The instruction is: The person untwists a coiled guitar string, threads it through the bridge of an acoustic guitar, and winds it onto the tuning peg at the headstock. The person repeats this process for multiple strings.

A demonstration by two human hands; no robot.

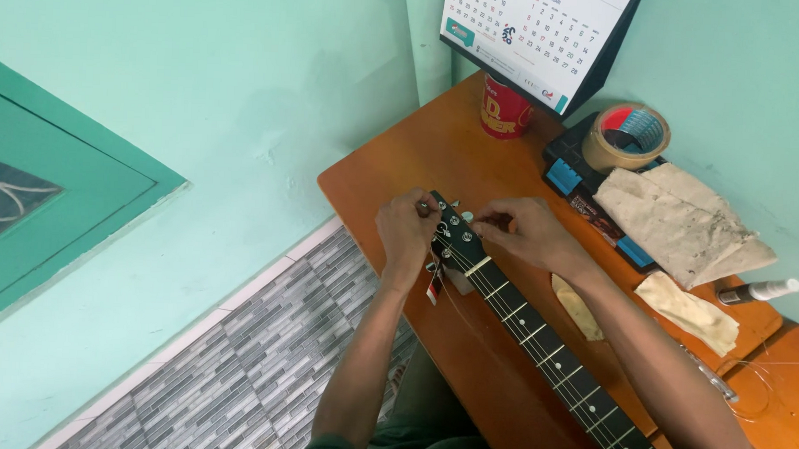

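Note:
A guitar neck [537, 340] with a black fretboard lies diagonally across the brown wooden table [401, 176], its black headstock [457, 235] pointing to the far left. My left hand [406, 229] grips the tuning pegs on the headstock's left edge. My right hand [525, 231] pinches at the pegs on the right edge, fingers closed on something small, perhaps a string end. A small red-and-white tag [433, 289] hangs below the headstock.
A red cup [503, 111] and a desk calendar [534, 34] stand at the table's far end. A tape roll [626, 137] sits on a black-and-blue case [568, 173]. Dirty cloths [678, 224] and a white pen-like tube [760, 290] lie at right. Loose wire [757, 387] curls nearby.

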